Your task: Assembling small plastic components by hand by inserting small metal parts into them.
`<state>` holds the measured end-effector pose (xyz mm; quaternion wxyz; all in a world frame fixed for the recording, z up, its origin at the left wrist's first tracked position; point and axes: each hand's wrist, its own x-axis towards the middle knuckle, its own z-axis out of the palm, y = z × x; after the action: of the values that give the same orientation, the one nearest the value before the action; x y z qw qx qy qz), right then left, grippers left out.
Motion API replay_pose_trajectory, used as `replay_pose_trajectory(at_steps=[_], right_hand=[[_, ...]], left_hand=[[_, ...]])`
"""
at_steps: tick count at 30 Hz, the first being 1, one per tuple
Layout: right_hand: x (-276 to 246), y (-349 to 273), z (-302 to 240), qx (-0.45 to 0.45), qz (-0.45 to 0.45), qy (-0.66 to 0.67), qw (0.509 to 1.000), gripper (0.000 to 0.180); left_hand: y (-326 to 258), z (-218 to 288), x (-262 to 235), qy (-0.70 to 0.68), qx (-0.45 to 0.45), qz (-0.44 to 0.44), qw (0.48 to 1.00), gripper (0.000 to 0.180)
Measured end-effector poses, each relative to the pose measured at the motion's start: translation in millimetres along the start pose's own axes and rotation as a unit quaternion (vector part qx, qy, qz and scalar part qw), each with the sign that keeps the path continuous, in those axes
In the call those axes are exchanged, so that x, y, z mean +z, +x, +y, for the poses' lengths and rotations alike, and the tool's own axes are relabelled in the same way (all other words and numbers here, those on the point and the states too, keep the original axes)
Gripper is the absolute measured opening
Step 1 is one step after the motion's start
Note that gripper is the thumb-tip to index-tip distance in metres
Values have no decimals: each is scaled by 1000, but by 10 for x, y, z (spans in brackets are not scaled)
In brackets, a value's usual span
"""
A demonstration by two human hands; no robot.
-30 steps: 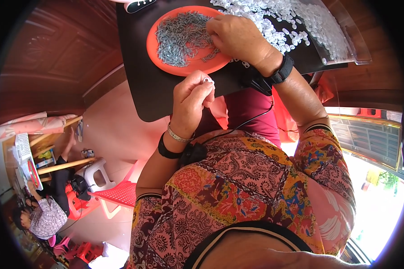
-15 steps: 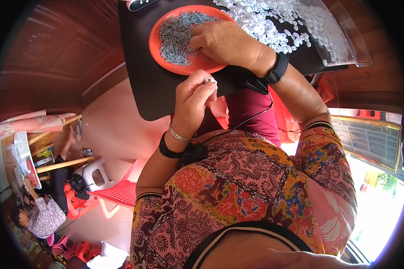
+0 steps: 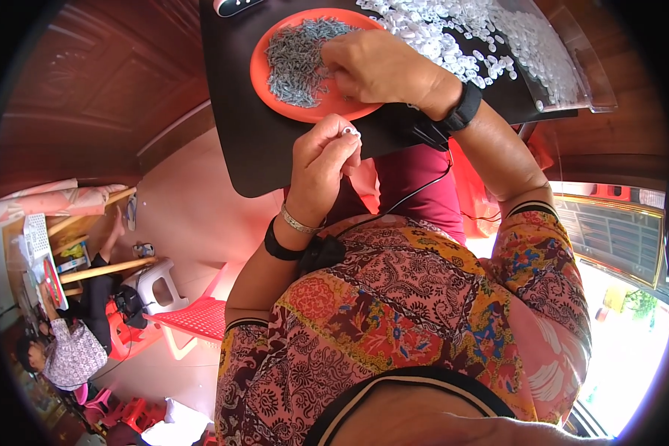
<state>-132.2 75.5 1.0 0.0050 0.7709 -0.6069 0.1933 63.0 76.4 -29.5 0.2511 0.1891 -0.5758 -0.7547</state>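
While the right hand (image 3: 383, 67) was rested on the orange plate (image 3: 264, 70), its fingers curled down into the heap of small grey metal pieces (image 3: 297, 56), so whether anything was gripped couldn't be told. A tiny white piece (image 3: 347, 131) was pinched between the closed fingertips of the left hand (image 3: 321, 160), just off the black tray's (image 3: 238, 149) near edge. Loose white pieces (image 3: 453, 33) were scattered toward the tray's far right corner.
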Motion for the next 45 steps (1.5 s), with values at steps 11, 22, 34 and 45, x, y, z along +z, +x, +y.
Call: replay_pose_trajectory(at_steps=[11,22,34,45], right_hand=[[44,-96,108,18,100,162,981,20],[-223,-606,-213,186,73,539,818,15],[-98,-865,-390,174,101,568,798,16],[-35,-912,-332,168,92,533,824,16]], left_hand=[[7,-4,41,38,10,2,999,18],[38,68,100,-8,-23,9,1000,17],[81,54,256,51,13,6,999,17],[93,41,243,58,8,1,998,19]])
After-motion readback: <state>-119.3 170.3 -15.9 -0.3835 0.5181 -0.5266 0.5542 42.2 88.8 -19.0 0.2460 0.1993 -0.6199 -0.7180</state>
